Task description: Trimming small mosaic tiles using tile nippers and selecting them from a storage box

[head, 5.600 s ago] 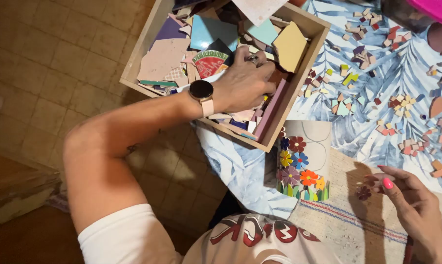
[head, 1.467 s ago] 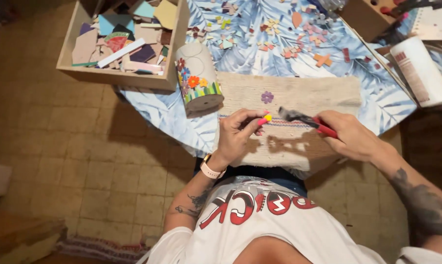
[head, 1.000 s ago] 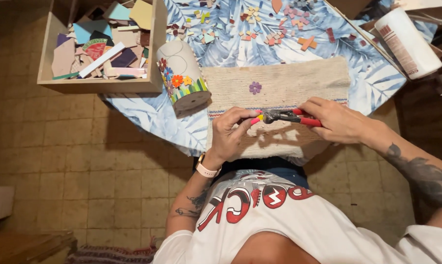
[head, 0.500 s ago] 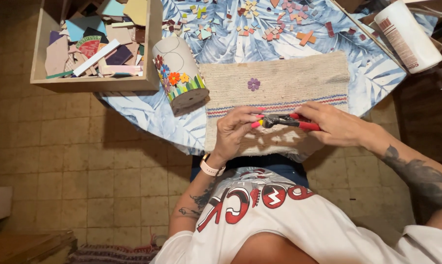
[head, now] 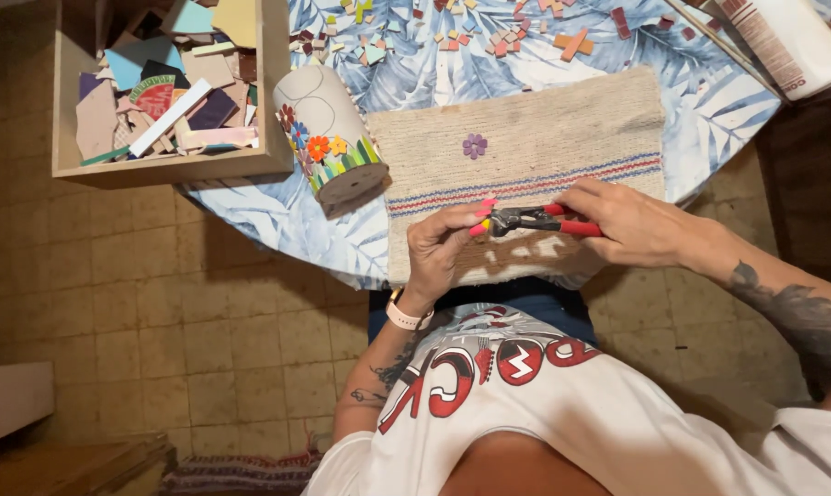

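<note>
- Red-handled nippers sit in the right hand, fingers wrapped and squeezing the handles; the dark head points to 9 o'clock, toward the left hand.
- The left hand pinches a small yellow-pink piece between fingertips, right at the nipper head. The jaws appear to touch the piece, though how deep the bite goes is too small to tell.
- Both hands hover over the near edge of a woven mat, at 6 o'clock on the round table with its blue leaf cloth.
- A purple flower lies alone on the mat at 12 o'clock from the hands, well apart.
- A pot decorated with flowers lies on its side at 10 o'clock; a wooden tray of tile offcuts hangs past the table edge beyond it.
- Loose chips scatter at 12 o'clock; a white tube sits at 2 o'clock.
- Risks, as I judge them: a hard squeeze could shoot a shard off the table onto the floor, since the cut is near the edge; fingertips so close to the jaws could get nipped; an off-centre bite could crack the piece crookedly.
</note>
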